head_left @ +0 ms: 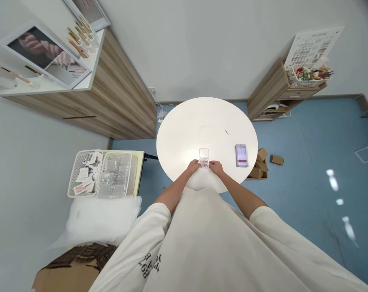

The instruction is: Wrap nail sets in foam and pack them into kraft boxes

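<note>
A small clear plastic case (204,163) lies near the front edge of the round white table (184,121), its hinged lid (204,153) folded back away from me. Small reddish pieces sit in rows inside it, like press-on nails, though too small to be sure. My left hand (193,166) grips the case's left side, fingers closed at its edge. On the opposite side my right hand (216,166) pinches the right edge. To the right of it rests a phone (241,155) with its screen lit.
At left, white baskets (73,174) of cards and clear cases (114,174) stand on a side table beside translucent bags (101,217). Cardboard boxes (258,168) lie on the floor at right. Wooden cabinets (123,85) flank the table. A dark sliver (227,132) lies on the tabletop.
</note>
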`<state>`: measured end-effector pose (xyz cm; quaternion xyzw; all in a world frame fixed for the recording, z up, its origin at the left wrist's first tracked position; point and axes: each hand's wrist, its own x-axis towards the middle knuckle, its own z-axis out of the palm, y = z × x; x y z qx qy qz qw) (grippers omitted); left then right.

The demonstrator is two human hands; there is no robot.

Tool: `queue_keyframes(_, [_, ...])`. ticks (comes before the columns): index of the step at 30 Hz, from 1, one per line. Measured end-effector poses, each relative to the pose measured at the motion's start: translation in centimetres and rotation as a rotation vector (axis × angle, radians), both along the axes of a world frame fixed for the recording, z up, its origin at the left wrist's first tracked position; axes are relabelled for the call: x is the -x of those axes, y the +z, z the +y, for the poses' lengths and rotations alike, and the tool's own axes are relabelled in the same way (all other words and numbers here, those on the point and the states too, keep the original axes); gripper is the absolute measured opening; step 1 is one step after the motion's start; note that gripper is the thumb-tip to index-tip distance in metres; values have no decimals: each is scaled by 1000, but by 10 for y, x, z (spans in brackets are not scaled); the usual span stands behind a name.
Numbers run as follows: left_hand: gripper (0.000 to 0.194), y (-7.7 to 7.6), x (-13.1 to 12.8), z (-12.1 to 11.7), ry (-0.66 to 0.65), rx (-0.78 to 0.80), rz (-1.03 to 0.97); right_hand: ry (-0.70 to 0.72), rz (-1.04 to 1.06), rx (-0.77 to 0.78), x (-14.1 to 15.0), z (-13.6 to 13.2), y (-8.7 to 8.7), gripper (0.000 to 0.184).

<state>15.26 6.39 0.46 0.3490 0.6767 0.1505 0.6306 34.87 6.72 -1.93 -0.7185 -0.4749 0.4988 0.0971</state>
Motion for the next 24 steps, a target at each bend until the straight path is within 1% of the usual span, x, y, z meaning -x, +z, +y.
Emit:
queue_keyframes(3, [51,-2,1,5,17,-17,13,-25,18,4,-4,4,-1,34])
queue_keyframes(7, [49,-5,2,17,65,-49,8,-73,77,-33,-6,17,-2,36])
queue_keyframes(11, [51,-10,0,33,124,-91,4,-95,180,-76,-4,35,-1,48])
queue_keyframes(15, [52,-19,-7,45,157,-128,-2,-113,224,-63,1,45,-1,62])
queue_keyframes(18, [48,-23,-14,48,167,-158,-29,-122,267,-44,4,48,-3,68])
queue_keyframes(21, [43,-24,-19,47,175,-174,-67,-89,340,-43,6,47,-5,72])
queue_keyframes(24, [47,-22,-21,47,186,-167,-89,-107,386,-36,6,46,-6,77])
